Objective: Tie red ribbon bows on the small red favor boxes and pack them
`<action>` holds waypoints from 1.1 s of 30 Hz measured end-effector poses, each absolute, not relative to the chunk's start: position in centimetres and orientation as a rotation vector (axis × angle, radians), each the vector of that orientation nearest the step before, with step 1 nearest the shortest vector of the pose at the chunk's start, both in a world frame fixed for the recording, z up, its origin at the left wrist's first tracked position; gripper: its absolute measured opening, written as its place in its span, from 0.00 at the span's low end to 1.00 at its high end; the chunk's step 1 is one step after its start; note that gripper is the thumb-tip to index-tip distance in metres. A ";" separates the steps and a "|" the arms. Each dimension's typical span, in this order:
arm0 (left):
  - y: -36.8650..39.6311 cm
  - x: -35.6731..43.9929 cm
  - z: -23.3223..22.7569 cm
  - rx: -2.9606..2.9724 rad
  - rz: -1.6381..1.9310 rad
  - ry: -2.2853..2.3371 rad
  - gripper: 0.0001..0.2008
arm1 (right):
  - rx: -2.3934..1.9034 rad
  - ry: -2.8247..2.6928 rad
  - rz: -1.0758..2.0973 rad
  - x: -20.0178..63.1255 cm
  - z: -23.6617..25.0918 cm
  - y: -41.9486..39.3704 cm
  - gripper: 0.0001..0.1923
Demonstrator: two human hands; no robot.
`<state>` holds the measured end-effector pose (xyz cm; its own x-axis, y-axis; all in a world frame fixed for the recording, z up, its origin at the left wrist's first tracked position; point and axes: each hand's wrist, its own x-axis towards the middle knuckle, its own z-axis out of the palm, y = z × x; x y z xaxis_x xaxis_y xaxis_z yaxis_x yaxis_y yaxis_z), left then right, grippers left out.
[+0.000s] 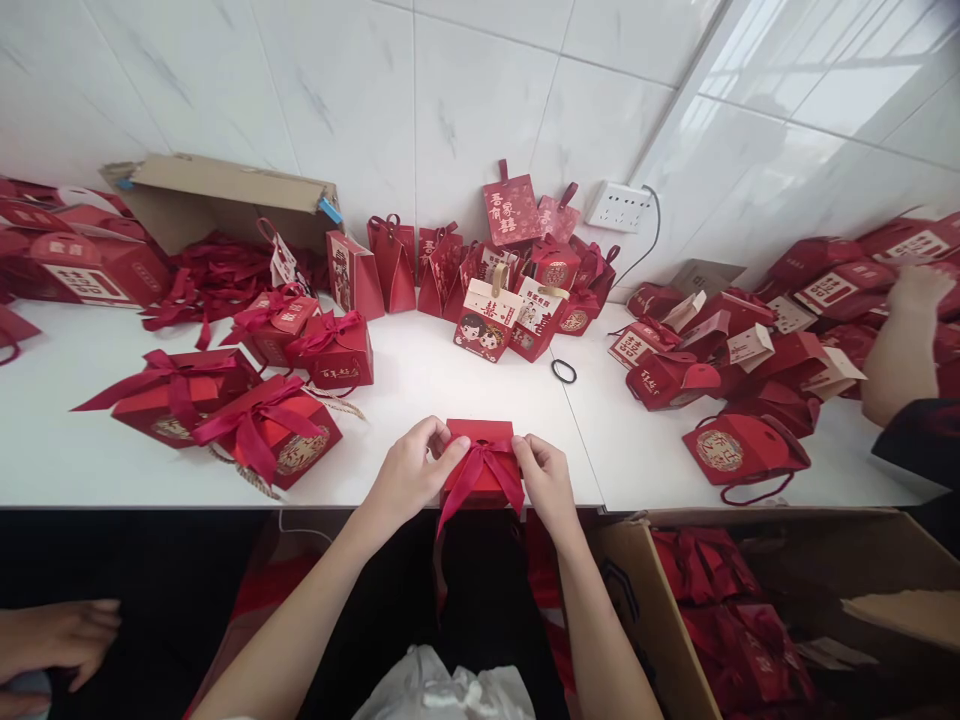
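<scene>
A small red gift box [480,432] with a dark red ribbon bow [480,470] sits at the front edge of the white table, right before me. My left hand [420,460] pinches its left side between thumb and fingers. On the opposite side, my right hand [546,482] grips the box's right edge. One ribbon tail hangs down past the table edge. To the left stand finished-looking red boxes with bows, such as the large box [307,450] with a gold round print and rope handle.
Upright red boxes [487,320] line the wall beneath a power strip [621,207]. A cardboard carton [232,200] spills ribbons [225,275] at the left. An open carton [652,610] with boxes stands below right. Other people's hands [921,300] show at far right and lower left.
</scene>
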<state>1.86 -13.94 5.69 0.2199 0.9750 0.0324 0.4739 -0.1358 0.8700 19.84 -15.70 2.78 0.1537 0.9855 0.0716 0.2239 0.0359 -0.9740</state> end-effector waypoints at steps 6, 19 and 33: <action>-13.6 1.7 5.1 1.726 0.841 1.331 0.16 | -1.359 -1.160 0.959 20.0 1.9 -15.4 0.19; -14.0 2.6 3.7 1.653 0.901 1.424 0.18 | -1.238 -0.993 1.071 19.4 0.1 -15.5 0.19; -14.9 -1.2 1.3 1.954 0.661 0.950 0.51 | -1.107 -0.815 1.144 21.8 -1.7 -16.3 0.22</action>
<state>-1.24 -14.93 1.29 0.5732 0.8142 0.0922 0.3692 -0.3571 0.8580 21.79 -16.32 -1.73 0.2497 0.9676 -0.0367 -0.2816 0.0363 -0.9588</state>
